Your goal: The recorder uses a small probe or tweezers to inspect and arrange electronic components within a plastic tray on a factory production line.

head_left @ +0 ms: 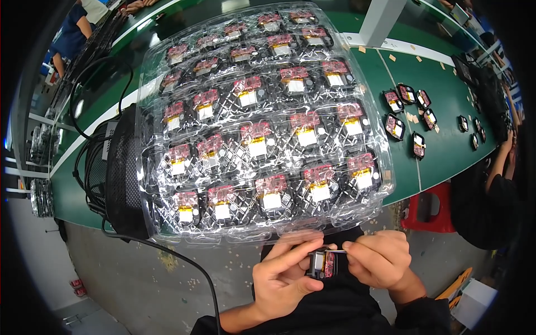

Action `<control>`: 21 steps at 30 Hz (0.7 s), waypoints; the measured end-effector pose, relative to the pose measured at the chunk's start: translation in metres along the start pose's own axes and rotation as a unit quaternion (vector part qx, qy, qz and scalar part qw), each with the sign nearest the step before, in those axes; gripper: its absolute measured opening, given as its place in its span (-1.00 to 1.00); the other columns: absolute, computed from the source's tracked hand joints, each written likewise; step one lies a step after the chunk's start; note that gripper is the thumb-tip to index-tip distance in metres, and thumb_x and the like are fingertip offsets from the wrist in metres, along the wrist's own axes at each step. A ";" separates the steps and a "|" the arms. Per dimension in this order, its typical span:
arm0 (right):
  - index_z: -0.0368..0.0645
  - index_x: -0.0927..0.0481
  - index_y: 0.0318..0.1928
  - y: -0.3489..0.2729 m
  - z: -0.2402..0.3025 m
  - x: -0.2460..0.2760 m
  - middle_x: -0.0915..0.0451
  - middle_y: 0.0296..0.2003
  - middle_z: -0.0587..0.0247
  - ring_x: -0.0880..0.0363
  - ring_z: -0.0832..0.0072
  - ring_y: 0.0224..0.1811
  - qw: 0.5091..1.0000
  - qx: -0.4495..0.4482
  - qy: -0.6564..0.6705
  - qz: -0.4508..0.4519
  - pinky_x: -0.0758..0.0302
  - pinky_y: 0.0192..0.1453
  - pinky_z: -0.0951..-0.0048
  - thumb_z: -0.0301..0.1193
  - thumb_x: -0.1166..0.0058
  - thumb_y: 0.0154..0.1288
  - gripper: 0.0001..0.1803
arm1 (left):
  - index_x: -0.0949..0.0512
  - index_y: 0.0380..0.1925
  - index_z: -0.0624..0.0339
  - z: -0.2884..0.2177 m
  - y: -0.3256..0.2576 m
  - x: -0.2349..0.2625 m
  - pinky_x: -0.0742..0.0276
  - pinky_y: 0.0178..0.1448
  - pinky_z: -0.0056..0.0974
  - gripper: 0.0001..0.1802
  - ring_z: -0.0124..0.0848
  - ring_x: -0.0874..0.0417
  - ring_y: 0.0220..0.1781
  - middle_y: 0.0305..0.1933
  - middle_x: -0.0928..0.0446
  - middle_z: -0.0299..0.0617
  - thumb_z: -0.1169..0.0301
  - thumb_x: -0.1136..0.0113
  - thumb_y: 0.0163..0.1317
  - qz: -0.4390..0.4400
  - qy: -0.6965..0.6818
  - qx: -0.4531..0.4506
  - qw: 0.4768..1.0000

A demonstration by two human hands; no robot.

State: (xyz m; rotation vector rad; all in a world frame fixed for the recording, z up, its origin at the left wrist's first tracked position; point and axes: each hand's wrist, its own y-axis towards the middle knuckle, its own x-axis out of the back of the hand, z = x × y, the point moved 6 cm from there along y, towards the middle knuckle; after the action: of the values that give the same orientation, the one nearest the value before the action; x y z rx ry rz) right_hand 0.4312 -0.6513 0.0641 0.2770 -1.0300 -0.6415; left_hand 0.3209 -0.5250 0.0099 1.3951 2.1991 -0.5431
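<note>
Holding a small black module (322, 264) just below the clear plastic tray (262, 125), the left hand (282, 276) has its grip closed around it; the right hand (379, 258) pinches thin tweezers (334, 251) touching its top, off the green tabletop (441, 111).

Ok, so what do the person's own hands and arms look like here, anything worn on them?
Both hands are bare: no gloves, rings or watch show on the left hand or the right hand. The right wrist ends in a dark sleeve cuff. The left forearm is uncovered as far as it shows.
</note>
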 end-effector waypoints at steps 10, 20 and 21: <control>-0.28 -0.70 -0.19 0.002 -0.004 -0.003 -0.62 -0.41 0.26 -0.56 0.51 -0.58 0.999 -0.018 0.039 0.001 -0.46 -0.55 0.53 -0.59 -0.35 -0.09 -0.66 | -0.40 0.23 0.60 -0.001 0.002 0.000 -0.43 0.46 0.00 -0.34 -0.08 -0.45 0.35 0.35 -0.24 0.09 0.51 -0.42 0.18 0.016 0.003 -0.022 1.000; -0.24 -0.71 -0.20 0.000 0.003 -0.004 -0.58 -0.45 0.33 -0.46 0.56 -0.64 1.000 0.001 -0.022 -0.001 -0.38 -0.60 0.54 -0.58 -0.31 -0.12 -0.66 | -0.48 0.17 0.50 -0.002 -0.002 -0.001 -0.55 0.32 -0.01 -0.22 0.02 -0.63 0.17 0.22 -0.40 0.18 0.12 -0.50 0.11 -0.066 0.074 0.008 0.995; -0.23 -0.71 -0.20 0.003 0.004 -0.001 -0.58 -0.46 0.34 -0.46 0.55 -0.65 1.000 0.004 -0.023 0.015 -0.38 -0.60 0.54 -0.56 -0.31 -0.13 -0.65 | -0.48 0.17 0.50 -0.002 -0.002 0.002 -0.55 0.32 -0.01 -0.22 0.02 -0.63 0.17 0.22 -0.40 0.18 0.12 -0.50 0.11 -0.063 0.074 0.006 0.995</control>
State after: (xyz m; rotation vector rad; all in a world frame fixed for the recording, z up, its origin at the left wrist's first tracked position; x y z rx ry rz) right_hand 0.4288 -0.6477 0.0670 0.2547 -1.0787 -0.6185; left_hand 0.3185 -0.5234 0.0108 1.3466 2.4185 -0.5115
